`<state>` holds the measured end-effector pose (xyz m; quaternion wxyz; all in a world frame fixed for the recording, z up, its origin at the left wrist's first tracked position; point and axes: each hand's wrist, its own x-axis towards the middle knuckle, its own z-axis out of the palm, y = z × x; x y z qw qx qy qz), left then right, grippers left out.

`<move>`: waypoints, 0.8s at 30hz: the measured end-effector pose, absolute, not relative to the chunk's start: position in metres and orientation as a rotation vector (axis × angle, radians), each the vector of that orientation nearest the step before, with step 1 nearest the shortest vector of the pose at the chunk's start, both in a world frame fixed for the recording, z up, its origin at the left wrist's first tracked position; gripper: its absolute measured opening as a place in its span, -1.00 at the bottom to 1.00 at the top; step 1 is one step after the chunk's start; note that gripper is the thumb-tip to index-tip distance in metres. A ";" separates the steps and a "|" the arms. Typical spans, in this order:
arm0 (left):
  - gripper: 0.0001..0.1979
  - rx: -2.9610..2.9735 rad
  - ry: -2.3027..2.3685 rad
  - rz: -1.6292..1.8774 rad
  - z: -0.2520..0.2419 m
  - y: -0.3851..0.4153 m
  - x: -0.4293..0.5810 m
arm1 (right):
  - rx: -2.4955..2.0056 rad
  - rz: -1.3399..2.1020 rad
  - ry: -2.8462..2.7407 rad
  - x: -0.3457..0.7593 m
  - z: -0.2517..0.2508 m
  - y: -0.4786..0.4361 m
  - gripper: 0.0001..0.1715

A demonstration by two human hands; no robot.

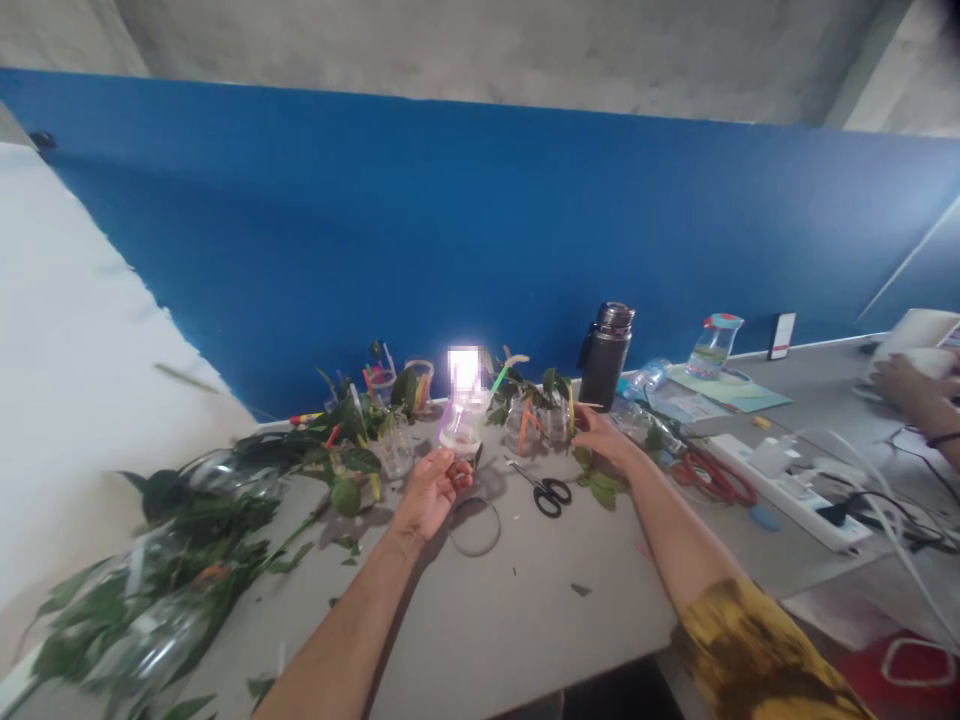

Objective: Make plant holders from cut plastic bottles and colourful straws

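Observation:
My left hand is closed, its fingers curled and the thumb at the base of a clear plastic cup. A purple straw and a green straw show by that cup, under a bright blurred patch. My right hand reaches to the right side of another clear cup with leaves and a yellow strip. Its thumb and forefinger are apart against that side; the other fingers are hidden. Touching this cup on the left is a jar-like cup with orange strips. Black-handled scissors lie between my hands, near a thin ring.
Leafy cuttings and clear plastic pieces cover the table's left. A black thermos stands behind my right hand. Further right are a power strip, a red cable, a water jug and another person's hand at a white object.

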<state>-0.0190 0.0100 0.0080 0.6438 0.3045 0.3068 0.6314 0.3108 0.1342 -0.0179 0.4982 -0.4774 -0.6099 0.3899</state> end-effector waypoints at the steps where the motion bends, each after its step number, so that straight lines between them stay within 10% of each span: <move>1: -0.61 0.697 0.701 1.436 0.008 0.010 -0.019 | -1.130 0.976 -1.496 0.308 -0.017 0.132 -0.25; 24: -0.54 0.737 0.720 1.423 0.012 0.007 -0.016 | -2.031 0.224 -1.644 0.311 -0.009 0.124 -0.76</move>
